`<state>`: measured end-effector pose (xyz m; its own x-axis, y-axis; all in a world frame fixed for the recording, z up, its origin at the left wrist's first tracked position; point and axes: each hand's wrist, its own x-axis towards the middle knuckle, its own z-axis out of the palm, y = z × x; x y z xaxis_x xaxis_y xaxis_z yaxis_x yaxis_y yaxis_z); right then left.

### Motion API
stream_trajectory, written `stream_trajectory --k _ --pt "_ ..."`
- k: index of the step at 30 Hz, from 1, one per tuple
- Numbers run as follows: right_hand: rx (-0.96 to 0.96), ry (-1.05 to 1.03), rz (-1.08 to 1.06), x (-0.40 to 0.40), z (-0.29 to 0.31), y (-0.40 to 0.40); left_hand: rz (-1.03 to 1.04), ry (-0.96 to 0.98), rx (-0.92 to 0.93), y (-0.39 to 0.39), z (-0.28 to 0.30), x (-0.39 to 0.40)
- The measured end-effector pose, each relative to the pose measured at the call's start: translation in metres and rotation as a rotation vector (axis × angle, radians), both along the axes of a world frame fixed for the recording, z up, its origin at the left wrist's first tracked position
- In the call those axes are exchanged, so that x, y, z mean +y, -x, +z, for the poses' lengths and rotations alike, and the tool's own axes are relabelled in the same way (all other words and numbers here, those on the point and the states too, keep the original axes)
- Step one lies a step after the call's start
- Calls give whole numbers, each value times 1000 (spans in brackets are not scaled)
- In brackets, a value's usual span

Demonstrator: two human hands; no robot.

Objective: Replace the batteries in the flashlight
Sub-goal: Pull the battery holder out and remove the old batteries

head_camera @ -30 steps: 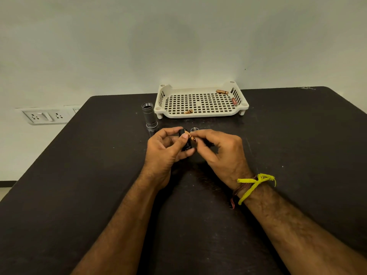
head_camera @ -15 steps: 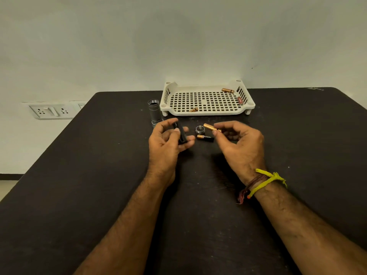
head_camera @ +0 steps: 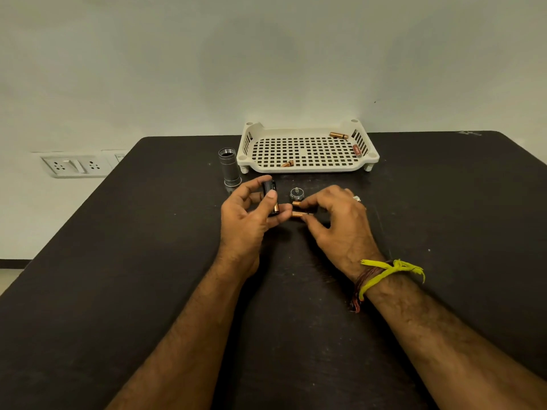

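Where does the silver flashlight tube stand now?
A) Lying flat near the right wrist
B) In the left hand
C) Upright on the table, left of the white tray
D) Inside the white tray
C: the silver flashlight tube stands upright on the dark table, open end up, just left of the white tray, and neither hand touches it.

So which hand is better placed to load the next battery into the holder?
Right. The right hand has its fingertips at the two loose batteries on the table, while the left hand is occupied gripping the black battery holder.
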<state>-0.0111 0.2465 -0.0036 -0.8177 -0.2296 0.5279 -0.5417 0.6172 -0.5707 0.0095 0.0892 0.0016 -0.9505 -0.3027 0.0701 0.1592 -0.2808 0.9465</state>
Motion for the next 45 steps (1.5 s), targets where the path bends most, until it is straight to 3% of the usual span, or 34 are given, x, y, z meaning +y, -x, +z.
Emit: stream_trajectory --k 7,11,21,33,45 --pt "-24 373 -90 1 3 1 -120 62 19 0 -4 -2" --pt "-9 456 -26 -1 4 -1 -149 67 32 1 -3 -3" --pt "30 363 97 -3 2 -3 -233 137 82 -1 -6 -4" --pt "10 295 209 -4 -1 -1 -186 142 68 0 -7 -4" --pt "231 97 240 1 2 -3 -179 173 73 1 -8 -4"
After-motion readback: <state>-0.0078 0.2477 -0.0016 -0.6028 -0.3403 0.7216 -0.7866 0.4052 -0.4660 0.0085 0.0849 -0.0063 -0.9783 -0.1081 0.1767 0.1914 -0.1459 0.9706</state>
